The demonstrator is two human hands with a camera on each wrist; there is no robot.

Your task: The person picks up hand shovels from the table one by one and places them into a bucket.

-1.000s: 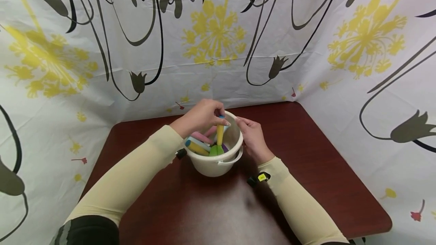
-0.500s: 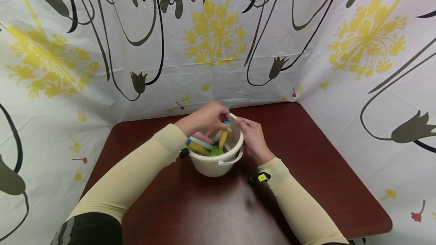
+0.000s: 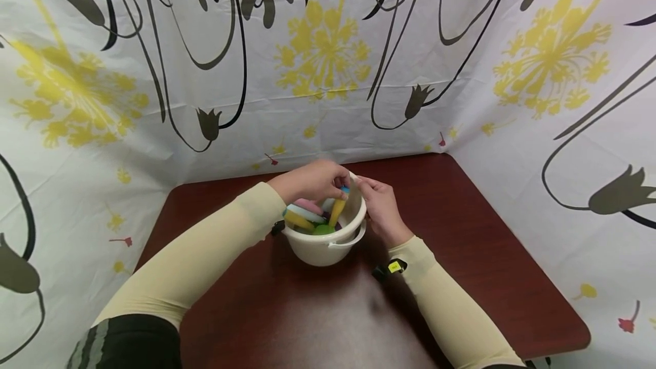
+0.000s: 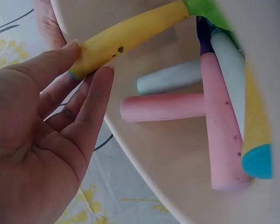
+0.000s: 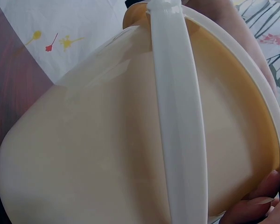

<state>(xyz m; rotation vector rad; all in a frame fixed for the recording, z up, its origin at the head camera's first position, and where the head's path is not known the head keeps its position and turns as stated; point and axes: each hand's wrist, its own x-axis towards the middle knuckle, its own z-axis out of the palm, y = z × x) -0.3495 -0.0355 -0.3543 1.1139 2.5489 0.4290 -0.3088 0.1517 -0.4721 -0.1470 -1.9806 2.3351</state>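
Observation:
A cream bucket [image 3: 312,252] stands on the table, full of several soft-handled utensils. My left hand [image 3: 314,181] reaches over its far side and pinches the blue end of a yellow-handled utensil [image 4: 135,35] between thumb and fingers. Its handle leans up inside the bucket; the lower end meets a green part [image 4: 207,11], whose shape is mostly hidden. My right hand [image 3: 380,206] grips the bucket's rim on the right. Below the held handle lie pink handles [image 4: 221,126], pale blue handles [image 4: 170,78] and another yellow handle [image 4: 256,112] with a blue end.
The dark red table [image 3: 461,278] extends around the bucket. A white bail handle [image 5: 179,112] hangs against the bucket's outer side. Patterned cloth [image 3: 307,130] encloses the table at the back and both sides.
My left hand has shifted a little to the right and lower, tilting the yellow handle toward the right rim. My right hand stays on the rim.

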